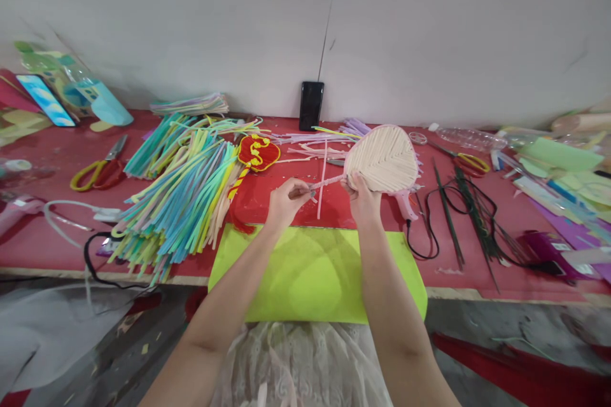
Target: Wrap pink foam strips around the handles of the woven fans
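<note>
A leaf-shaped hand fan (382, 158), cream with a pink fuzzy edge, is held above the red table. My right hand (363, 200) is closed around the base of its blade, thumb on the front. The pink handle (329, 183) of the fan points left, and the fingers of my left hand (285, 203) pinch near its end. Crossing the handle is a loose-ended pink pipe cleaner (323, 187), roughly upright in the view. My left fingers partly hide the handle's tip. Close by on the left lies a red and yellow pipe-cleaner ornament (258, 152) with a red tassel.
Bundles of pastel pipe cleaners (176, 184) spread over the left side. Scissors (102, 168) lie beyond them, more scissors (470, 162) at right. A black phone (312, 105) leans on the wall. Green wires (477, 216) and a black cable (432, 229) lie at right.
</note>
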`<state>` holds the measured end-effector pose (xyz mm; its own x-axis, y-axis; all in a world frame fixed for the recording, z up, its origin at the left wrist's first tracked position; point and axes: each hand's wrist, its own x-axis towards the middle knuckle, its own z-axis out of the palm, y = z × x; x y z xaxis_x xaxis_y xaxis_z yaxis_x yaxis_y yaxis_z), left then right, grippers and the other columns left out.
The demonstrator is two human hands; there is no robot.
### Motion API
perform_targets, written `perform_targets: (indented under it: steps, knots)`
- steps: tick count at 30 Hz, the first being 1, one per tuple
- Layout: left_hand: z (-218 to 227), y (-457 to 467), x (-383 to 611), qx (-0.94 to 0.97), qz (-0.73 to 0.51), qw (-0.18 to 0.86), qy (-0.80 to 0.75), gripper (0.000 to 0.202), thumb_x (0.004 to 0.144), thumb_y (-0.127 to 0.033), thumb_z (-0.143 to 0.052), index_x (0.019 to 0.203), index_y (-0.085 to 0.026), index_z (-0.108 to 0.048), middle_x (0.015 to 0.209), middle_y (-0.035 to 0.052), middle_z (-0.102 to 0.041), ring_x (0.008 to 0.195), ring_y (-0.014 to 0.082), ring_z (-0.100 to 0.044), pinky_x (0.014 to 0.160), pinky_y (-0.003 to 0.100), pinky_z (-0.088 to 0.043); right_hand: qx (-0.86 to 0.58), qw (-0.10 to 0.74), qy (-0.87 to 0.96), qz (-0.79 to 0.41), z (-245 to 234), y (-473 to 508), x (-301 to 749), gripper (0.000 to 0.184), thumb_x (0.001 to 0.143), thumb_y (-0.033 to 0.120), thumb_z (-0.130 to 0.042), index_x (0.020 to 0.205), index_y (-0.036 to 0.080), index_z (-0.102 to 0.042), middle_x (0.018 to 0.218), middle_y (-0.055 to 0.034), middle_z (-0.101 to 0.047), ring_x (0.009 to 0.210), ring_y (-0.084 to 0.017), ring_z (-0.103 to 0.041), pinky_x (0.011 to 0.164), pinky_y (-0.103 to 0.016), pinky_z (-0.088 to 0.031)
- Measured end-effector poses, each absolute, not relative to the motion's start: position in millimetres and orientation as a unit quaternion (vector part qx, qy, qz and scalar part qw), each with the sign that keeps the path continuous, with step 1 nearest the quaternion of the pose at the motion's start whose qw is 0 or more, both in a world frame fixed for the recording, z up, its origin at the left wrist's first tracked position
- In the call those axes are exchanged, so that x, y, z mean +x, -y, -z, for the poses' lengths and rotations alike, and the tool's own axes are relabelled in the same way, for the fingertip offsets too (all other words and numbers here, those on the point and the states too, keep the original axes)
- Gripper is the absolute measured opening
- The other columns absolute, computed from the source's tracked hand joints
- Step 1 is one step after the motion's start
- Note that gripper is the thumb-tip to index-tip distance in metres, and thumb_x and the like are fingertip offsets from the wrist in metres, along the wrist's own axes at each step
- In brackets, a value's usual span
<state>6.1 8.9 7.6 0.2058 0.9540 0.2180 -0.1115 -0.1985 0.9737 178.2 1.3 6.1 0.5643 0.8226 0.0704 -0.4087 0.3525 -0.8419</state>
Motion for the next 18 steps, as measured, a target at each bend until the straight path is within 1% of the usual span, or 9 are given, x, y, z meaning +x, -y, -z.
perform_targets:
  steps: [4, 8, 13, 18]
  knots:
    - [-7.9, -9.4, 5.7, 0.58, -0.515, 0.507, -0.375, 0.027, 0.064, -0.022, -0.069, 0.087, -0.018, -0.056, 0.083, 0.0038, -0.068, 0.082, 0.0163, -0.066, 0.08, 0.031, -0.05, -0.414, 0.778, 0.254, -0.399, -6.9, -0.7, 177.9, 0.037, 0.057, 0.03, -0.075, 0.09, 0.019, -0.062, 0.08, 0.0006, -0.066, 0.064, -0.012, -0.063, 0.064, -0.028, -0.058]
    - [-9.5, -9.1, 4.7, 0.603, -0.497, 0.495, -0.381, 0.023, 0.066, -0.023, -0.068, 0.086, -0.018, -0.057, 0.082, 0.0039, -0.068, 0.081, 0.0167, -0.066, 0.078, 0.03, -0.05, -0.402, 0.783, 0.253, -0.403, -6.5, -0.5, 178.0, 0.038, 0.057, 0.029, -0.075, 0.091, 0.019, -0.061, 0.079, 0.0014, -0.067, 0.062, -0.011, -0.063, 0.062, -0.027, -0.058]
    - [-10.0, -7.7, 3.1, 0.622, -0.485, 0.474, -0.391, 0.018, 0.068, -0.023, -0.066, 0.083, -0.019, -0.059, 0.081, 0.0033, -0.068, 0.08, 0.0165, -0.066, 0.077, 0.03, -0.05, -0.404, 0.78, 0.249, -0.409, -7.7, 0.3, 177.0, 0.033, 0.056, 0.029, -0.076, 0.084, 0.018, -0.063, 0.077, 0.0008, -0.067, 0.062, -0.011, -0.063, 0.063, -0.027, -0.058]
    - [-6.7, -7.6, 1.8, 0.656, -0.482, 0.406, -0.415, 0.013, 0.07, -0.024, -0.064, 0.082, -0.022, -0.061, 0.079, 0.0007, -0.068, 0.08, 0.016, -0.065, 0.077, 0.028, -0.049, -0.406, 0.779, 0.245, -0.411, -8.5, 0.7, 175.3, 0.03, 0.055, 0.028, -0.076, 0.081, 0.018, -0.064, 0.077, 0.0011, -0.067, 0.061, -0.011, -0.062, 0.061, -0.026, -0.058]
